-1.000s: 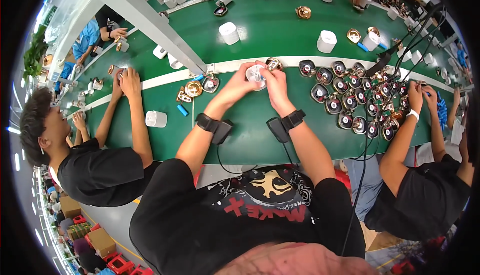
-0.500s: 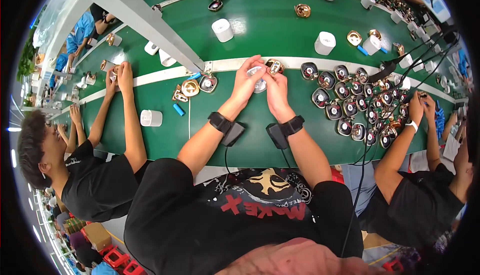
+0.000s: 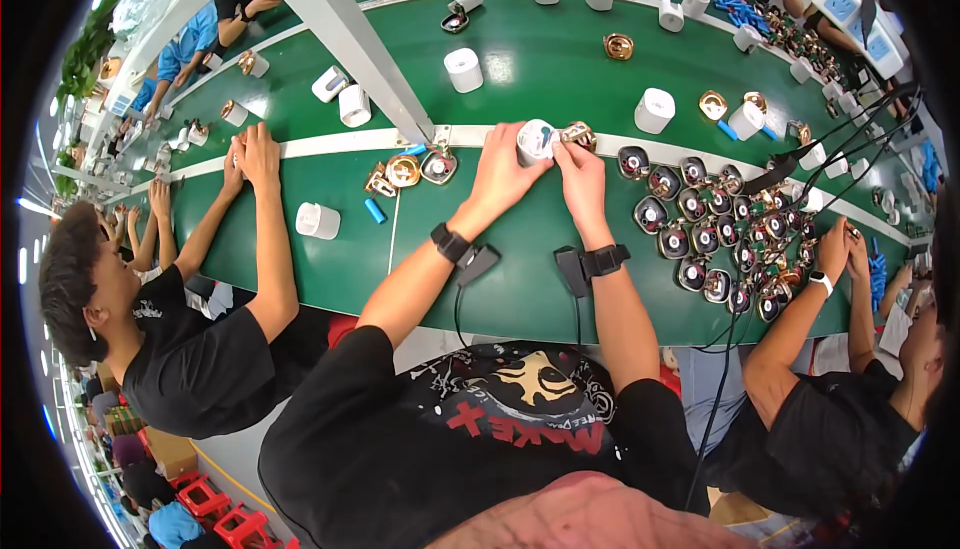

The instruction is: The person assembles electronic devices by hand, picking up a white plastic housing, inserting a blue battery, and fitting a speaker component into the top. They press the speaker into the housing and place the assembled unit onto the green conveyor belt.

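Observation:
My left hand (image 3: pixel 503 167) grips a white plastic housing (image 3: pixel 533 141) by its side, its round end turned up toward me. Something small and bluish-green shows inside that end, too small to name. Against the housing's right edge, my right hand (image 3: pixel 580 177) has its thumb and fingers closed on a gold-and-black part (image 3: pixel 579 135), partly hidden by the fingers. Both hands are above the metal strip that runs along the green table. Left of them lie a black-and-gold speaker unit (image 3: pixel 438 166), a round gold part (image 3: pixel 403 171) and a blue cylinder (image 3: pixel 375 211).
Many speaker units (image 3: pixel 705 237) crowd the table to my right, with black cables (image 3: pixel 850 144) hanging over them. A white housing (image 3: pixel 318 220) stands at left. Beyond the strip are more housings (image 3: pixel 463 70) and a metal post (image 3: pixel 350 49). People work on both sides.
The white housing in my left hand has been tipped so its round end faces up. My right hand stays beside it with the gold-and-black part. The view has shifted slightly.

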The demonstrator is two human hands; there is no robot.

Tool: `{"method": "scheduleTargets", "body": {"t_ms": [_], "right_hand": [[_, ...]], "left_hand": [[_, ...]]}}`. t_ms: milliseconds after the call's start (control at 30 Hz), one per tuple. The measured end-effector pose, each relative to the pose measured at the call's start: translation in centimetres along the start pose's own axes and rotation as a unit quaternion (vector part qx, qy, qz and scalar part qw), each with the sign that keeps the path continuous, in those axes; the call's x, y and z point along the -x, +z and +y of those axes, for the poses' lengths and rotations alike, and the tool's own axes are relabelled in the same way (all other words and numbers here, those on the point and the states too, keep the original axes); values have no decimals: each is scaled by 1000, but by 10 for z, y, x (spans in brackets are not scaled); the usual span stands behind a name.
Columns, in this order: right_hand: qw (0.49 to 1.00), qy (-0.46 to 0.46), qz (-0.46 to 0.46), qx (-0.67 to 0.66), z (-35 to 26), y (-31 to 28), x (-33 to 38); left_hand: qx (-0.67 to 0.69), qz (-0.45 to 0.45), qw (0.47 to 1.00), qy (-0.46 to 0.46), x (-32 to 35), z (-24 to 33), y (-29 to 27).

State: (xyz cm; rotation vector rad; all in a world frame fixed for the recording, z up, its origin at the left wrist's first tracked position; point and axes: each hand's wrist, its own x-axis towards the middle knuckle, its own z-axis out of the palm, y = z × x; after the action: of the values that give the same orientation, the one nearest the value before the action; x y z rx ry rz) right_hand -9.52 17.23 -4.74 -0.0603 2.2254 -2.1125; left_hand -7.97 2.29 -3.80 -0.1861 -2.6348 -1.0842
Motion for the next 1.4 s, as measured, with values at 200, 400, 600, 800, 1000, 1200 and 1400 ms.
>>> {"method": "scheduleTargets", "body": {"t_ms": [200,400,600,800,1000,1200,1400], "right_hand": [[984,-103,57,136,14,9,8],[965,-139,-2,223,6,7,13],[969,-125,-61,207,2,11,20],[980,-119,-41,152,-3,14,21],[990,-131,10,53,-15,-11,-3],[983,-180,-8,26,-82,-39,-107],[865,-170,46,470,-15,-99,-307]], "left_hand": [[-62,-6,997,-41,-98,-37,4],[-330,-39,943,0,-135,-32,-33],[-454,-90,860,-216,-158,-75,-49],[-353,-50,924,-140,-118,-48,-90],[-116,177,973,88,-48,24,-82],[96,59,989,-97,4,-1,8],[225,90,966,-94,0,-2,23]]}}
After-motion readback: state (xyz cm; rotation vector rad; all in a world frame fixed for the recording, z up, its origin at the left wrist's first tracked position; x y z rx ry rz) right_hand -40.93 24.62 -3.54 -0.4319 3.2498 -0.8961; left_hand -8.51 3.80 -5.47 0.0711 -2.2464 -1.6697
